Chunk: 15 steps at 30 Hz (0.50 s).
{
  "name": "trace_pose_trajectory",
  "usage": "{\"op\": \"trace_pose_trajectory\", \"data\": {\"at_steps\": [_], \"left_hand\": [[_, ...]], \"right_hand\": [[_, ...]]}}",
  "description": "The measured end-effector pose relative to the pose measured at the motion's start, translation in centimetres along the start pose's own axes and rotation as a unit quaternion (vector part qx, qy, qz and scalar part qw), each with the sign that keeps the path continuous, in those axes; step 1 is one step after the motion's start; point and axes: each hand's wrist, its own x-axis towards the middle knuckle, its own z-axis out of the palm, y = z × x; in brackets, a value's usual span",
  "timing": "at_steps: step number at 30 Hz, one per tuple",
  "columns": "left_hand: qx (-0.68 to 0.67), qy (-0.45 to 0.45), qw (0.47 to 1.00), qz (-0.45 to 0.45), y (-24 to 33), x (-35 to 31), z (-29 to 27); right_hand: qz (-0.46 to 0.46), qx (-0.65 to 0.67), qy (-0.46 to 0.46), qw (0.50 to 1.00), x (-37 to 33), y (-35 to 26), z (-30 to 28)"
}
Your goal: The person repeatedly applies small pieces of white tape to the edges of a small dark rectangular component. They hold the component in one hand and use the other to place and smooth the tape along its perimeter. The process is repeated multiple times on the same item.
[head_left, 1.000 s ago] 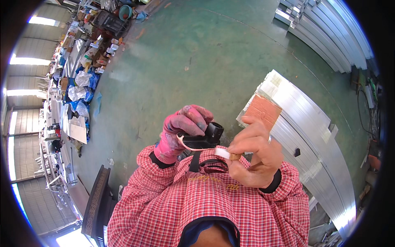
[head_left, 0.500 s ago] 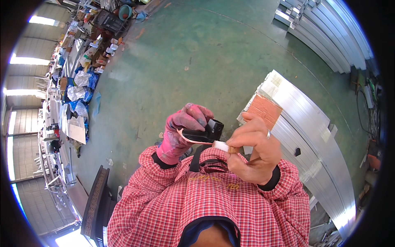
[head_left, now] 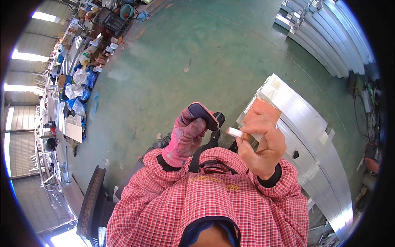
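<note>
My left hand (head_left: 189, 133), in a stained pink glove, is closed around a black fitting (head_left: 204, 117). Its rounded flat plate has a pinkish edge and is tilted up over the fingers; a dark squarish block (head_left: 221, 118) shows beyond it. To the right, my bare right hand (head_left: 265, 144), with a ring on one finger, pinches a small white cylindrical piece (head_left: 235, 132) with a brownish end. The white piece's kind is unclear. It points toward the black fitting, with a gap between them. Both hands are raised in front of my checked red jacket (head_left: 197, 201).
Long silvery metal profiles (head_left: 310, 123) lie stacked at the right, with an orange-brown pad (head_left: 263, 110) and a small black piece (head_left: 296, 154) on top. More profiles (head_left: 329, 37) lie far right. Bags and boxes (head_left: 80, 88) line the left. A dark ornamented panel (head_left: 92, 197) stands lower left.
My left hand has turned the black fitting, so its flat plate now shows. My right hand has drawn the white piece away from it, slightly right, and the two are now apart.
</note>
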Motion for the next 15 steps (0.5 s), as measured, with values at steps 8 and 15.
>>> {"op": "trace_pose_trajectory", "data": {"at_steps": [8,15], "left_hand": [[-0.062,0.076,0.995,-0.035,0.0,-0.2,1.5],[-0.022,0.073,0.996,-0.047,0.9,0.2,1.5]], "right_hand": [[0.043,-0.022,0.015,0.999,0.3,0.9,1.1],[-0.009,-0.063,-0.017,0.998,1.4,1.4,1.1]]}}
